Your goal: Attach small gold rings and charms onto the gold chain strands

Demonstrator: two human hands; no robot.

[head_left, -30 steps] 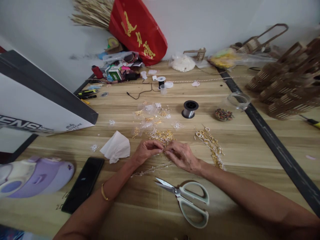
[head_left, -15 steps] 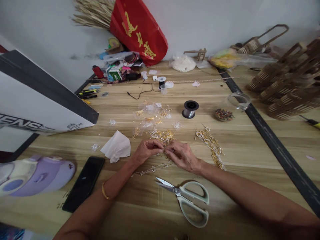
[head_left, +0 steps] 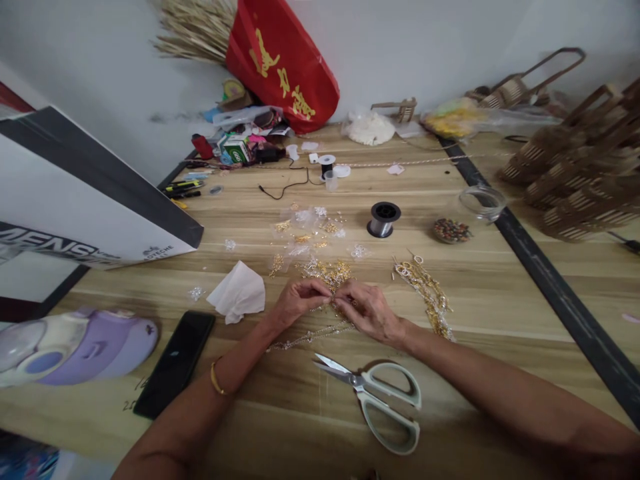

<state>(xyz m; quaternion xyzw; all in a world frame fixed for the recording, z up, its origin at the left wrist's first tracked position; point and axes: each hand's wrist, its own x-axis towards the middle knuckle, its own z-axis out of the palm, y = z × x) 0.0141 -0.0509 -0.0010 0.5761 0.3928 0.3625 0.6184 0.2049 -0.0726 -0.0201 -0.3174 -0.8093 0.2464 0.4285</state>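
Note:
My left hand (head_left: pixel 296 301) and my right hand (head_left: pixel 367 307) meet at the middle of the wooden table (head_left: pixel 480 313), fingertips pinched together on a thin beaded strand (head_left: pixel 310 336) that trails toward me and to the left. A heap of small gold pieces (head_left: pixel 331 271) lies just beyond my fingers. A gold chain bundle with rings (head_left: pixel 425 293) lies to the right of my right hand. Pale-handled scissors (head_left: pixel 380 397) rest partly open just in front of my wrists.
A crumpled tissue (head_left: pixel 239 292), a black phone (head_left: pixel 176 361) and a purple-white device (head_left: pixel 75 347) lie at left. A large white-and-black box (head_left: pixel 75 200) stands behind them. A wire spool (head_left: pixel 383 219), a bead dish (head_left: pixel 451 231), a glass jar (head_left: pixel 482 201) and woven baskets (head_left: pixel 580 180) are further back.
My hands stay pinched on the strand with hardly any motion. The view has shifted slightly, so everything sits a little further right in the picture.

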